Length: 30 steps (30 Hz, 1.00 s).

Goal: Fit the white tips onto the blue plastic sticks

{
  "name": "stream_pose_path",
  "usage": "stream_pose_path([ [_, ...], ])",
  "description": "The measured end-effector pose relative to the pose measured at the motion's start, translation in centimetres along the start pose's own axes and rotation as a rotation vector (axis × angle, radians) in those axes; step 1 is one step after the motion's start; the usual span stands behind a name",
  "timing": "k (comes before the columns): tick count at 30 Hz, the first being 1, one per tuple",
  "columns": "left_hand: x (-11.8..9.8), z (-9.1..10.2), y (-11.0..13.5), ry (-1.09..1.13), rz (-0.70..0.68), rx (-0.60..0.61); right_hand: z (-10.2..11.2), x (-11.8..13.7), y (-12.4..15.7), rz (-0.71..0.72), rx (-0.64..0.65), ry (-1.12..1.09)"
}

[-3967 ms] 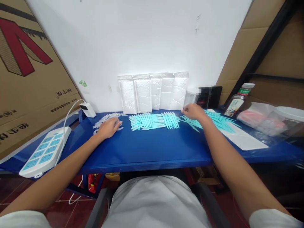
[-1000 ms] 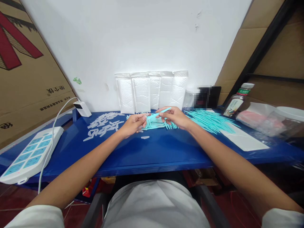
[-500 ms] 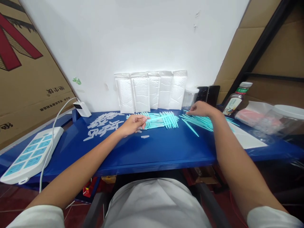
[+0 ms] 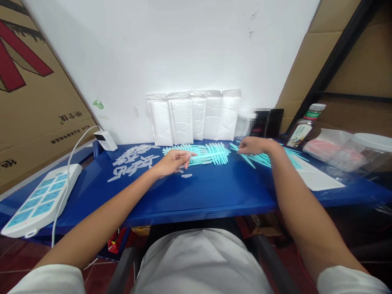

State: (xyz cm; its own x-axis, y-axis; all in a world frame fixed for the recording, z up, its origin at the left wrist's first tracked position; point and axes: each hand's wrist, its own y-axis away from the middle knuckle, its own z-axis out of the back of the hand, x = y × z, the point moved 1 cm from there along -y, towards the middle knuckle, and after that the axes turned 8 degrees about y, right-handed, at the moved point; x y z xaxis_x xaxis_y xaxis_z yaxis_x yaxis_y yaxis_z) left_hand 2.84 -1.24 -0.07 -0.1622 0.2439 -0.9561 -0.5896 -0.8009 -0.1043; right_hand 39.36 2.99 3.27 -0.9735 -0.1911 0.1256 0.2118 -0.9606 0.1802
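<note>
In the head view my left hand (image 4: pixel 177 161) pinches the end of a slim teal plastic stick (image 4: pixel 204 156), which points right over a stack of similar sticks (image 4: pixel 218 159). My right hand (image 4: pixel 252 146) is closed, fingertips down at the left end of a loose pile of teal sticks (image 4: pixel 266 160). A stick end shows by its fingertips, though the fingers partly hide the grip. Left of my left hand lie many small translucent plastic pieces (image 4: pixel 131 160). One single piece (image 4: pixel 186 176) rests in front of the stack.
White padded envelopes (image 4: pixel 182 120) lean on the wall behind the stack. Beside them stand a clear jar (image 4: pixel 243 125) and a dark phone (image 4: pixel 275 123). A bottle (image 4: pixel 304 126), bagged pink items (image 4: pixel 333 151) and white paper (image 4: pixel 320 177) are at right, a power strip (image 4: pixel 41 200) at left.
My right hand has moved slightly left and down at the pile, and some sticks there have shifted. My left hand stays nearly in place, its stick now more clearly visible.
</note>
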Motion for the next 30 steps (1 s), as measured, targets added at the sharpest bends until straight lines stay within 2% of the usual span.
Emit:
stream_pose_path([
  [3,0.1,-0.1,-0.1,-0.004,0.001,-0.006,0.6,0.9,0.3,0.010,-0.256,-0.211],
  [5,0.2,-0.3,-0.1,-0.006,-0.001,0.001,0.6,2.7,0.5,0.121,-0.434,-0.438],
  [6,0.2,-0.3,0.0,-0.004,0.000,0.007,0.4,4.0,0.6,0.198,-0.452,-0.558],
  [9,0.2,-0.7,0.0,0.018,0.013,0.032,-0.7,8.0,0.8,0.397,-0.407,-0.709],
  [11,0.1,-1.0,0.0,0.029,0.025,0.055,-1.5,10.2,1.0,0.503,-0.395,-0.664],
  [14,-0.1,-1.5,0.2,0.027,0.028,0.100,-2.4,12.2,1.1,0.593,-0.296,-0.618],
  [18,-0.3,-1.9,0.3,0.034,0.019,0.137,-2.7,12.8,1.4,0.652,-0.212,-0.569],
  [23,0.1,-1.9,0.1,0.131,0.038,0.153,-2.5,12.5,1.5,0.656,-0.182,-0.528],
  [30,0.0,-2.0,0.3,0.119,0.033,0.161,-3.1,12.8,1.3,0.789,-0.109,-0.678],
])
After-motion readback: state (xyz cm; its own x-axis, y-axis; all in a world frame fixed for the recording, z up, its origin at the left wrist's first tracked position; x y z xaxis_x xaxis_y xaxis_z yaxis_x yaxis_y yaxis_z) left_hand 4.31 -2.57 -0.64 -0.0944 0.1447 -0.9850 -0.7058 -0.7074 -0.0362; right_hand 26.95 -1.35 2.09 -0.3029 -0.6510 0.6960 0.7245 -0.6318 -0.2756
